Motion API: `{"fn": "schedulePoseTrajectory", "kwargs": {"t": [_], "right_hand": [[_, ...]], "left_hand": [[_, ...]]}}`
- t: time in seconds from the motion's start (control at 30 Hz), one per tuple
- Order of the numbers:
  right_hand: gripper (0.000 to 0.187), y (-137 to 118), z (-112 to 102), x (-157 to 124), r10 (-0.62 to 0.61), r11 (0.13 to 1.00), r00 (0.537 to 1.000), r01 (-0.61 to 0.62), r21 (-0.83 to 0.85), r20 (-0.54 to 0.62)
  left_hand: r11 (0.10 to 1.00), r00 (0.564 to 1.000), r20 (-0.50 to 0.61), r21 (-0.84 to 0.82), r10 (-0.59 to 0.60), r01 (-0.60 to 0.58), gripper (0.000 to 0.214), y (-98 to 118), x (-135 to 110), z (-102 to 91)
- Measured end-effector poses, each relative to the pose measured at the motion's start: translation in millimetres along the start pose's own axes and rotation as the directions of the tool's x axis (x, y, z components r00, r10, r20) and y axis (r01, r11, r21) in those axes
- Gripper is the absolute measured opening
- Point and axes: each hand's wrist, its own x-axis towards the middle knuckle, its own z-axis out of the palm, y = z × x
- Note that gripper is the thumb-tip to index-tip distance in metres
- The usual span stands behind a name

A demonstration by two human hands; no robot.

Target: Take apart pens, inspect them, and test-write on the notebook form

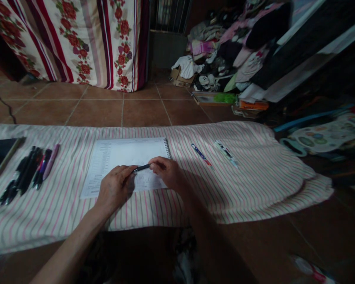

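Note:
A black pen (143, 167) lies level between my two hands, above a spiral notebook (127, 150) with a white page. My left hand (116, 185) pinches the pen's left end, where a shiny metal part shows. Around its right end the fingers of my right hand (167, 171) are closed. Faint handwriting and printed lines show on the page, partly covered by my hands. Right of the notebook lie a blue, white and red pen (201, 156) and a white patterned pen (226, 153).
A striped cloth (254, 169) covers the low table. At its left are several pens (29, 169) and a dark phone (1, 156). Beyond the tiled floor hang a flowered curtain (91, 43) and a heap of clothes (225, 51). A patterned plastic item (325, 134) stands at the right.

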Motion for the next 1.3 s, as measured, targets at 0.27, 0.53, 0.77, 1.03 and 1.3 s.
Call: {"fn": "schedulePoseTrajectory", "kwargs": {"t": [0.27, 0.53, 0.77, 1.03, 1.3], "right_hand": [[0.013, -1, -1, -1, 0.003, 0.998, 1.000, -0.003, -0.056, -0.004], [0.016, 0, -2, -2, 0.012, 0.998, 1.000, -0.011, -0.055, 0.019], [0.026, -9, -1, -3, -0.023, 0.963, 1.000, 0.022, -0.267, 0.000], [0.039, -10, 7, 1, 0.101, 0.988, 0.989, -0.112, -0.104, -0.105], [0.049, -4, 17, 14, 0.183, 0.889, 0.969, -0.092, 0.448, -0.164]], "left_hand": [[0.993, 0.997, -0.050, 0.098, 0.065, -0.060, 0.032, 2, 0, -0.1], [0.978, 0.985, -0.083, 0.157, 0.154, -0.140, 0.033, 3, 1, 0.3], [0.965, 0.970, -0.121, 0.183, 0.210, -0.186, 0.031, 7, 1, -0.4], [0.960, 0.972, -0.144, 0.237, 0.184, -0.146, 0.031, 16, 8, -6.0], [0.985, 0.983, -0.168, 0.169, 0.075, -0.046, 0.030, 22, 21, -2.8]]}}
